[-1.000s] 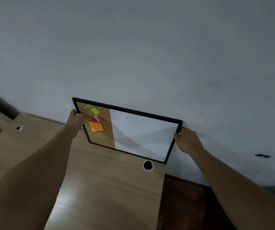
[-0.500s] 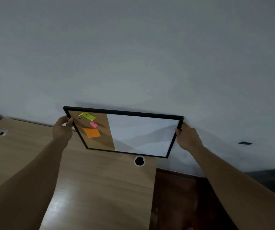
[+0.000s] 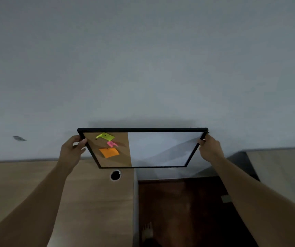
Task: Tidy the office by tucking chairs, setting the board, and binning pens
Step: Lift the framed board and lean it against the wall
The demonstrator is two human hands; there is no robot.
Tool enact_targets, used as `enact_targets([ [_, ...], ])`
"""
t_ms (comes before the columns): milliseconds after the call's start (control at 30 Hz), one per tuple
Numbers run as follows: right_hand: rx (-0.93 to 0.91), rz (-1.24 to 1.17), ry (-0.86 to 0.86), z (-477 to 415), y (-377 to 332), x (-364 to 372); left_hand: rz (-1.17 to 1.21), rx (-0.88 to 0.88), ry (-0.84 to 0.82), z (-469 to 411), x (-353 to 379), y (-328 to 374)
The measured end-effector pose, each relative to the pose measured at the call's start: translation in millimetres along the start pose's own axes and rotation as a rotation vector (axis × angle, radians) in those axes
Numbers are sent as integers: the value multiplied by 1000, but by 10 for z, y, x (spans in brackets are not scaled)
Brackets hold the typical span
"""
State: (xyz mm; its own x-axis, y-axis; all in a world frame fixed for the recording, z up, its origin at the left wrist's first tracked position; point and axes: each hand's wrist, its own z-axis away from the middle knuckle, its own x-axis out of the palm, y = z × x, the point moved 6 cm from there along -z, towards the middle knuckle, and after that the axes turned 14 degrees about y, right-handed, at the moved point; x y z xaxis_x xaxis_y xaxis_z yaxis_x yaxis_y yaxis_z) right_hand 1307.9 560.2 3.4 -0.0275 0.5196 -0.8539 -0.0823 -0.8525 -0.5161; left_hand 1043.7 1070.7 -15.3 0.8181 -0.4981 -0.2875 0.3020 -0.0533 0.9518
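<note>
A black-framed board point(image 3: 161, 150), cork on the left third and whiteboard on the rest, is held up in the air in front of the grey wall, its top edge near the wall. Yellow, pink and orange sticky notes point(image 3: 109, 152) are pinned to the cork part. My left hand point(image 3: 72, 150) grips the board's left frame edge. My right hand point(image 3: 210, 149) grips the right frame edge. The board hangs above the back right corner of a wooden desk point(image 3: 93, 202) and the gap beside it.
The desk has a round cable hole point(image 3: 115, 175) just below the board. A second wooden desk point(image 3: 282, 172) stands at the right. Dark floor point(image 3: 178, 211) lies between them, with a foot point(image 3: 147, 232) on it. A dark mark point(image 3: 19, 138) is on the wall at left.
Both hands have lifted the board off the desk and carried it to the right, levelling it. The view has shifted right, bringing the floor gap and the second desk into sight.
</note>
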Motion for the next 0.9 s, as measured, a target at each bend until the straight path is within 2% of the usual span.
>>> enact_targets([
  [400, 127, -83, 210, -397, 1692, -1462, 2, 87, -184, 1095, 1739, 744],
  [667, 283, -182, 358, -443, 3005, -2345, 24, 128, -288, 2128, 3021, 1107],
  [900, 420, -201, 405, -359, 3889, -2677, 3, 126, -325, 2729, 3770, 1073],
])
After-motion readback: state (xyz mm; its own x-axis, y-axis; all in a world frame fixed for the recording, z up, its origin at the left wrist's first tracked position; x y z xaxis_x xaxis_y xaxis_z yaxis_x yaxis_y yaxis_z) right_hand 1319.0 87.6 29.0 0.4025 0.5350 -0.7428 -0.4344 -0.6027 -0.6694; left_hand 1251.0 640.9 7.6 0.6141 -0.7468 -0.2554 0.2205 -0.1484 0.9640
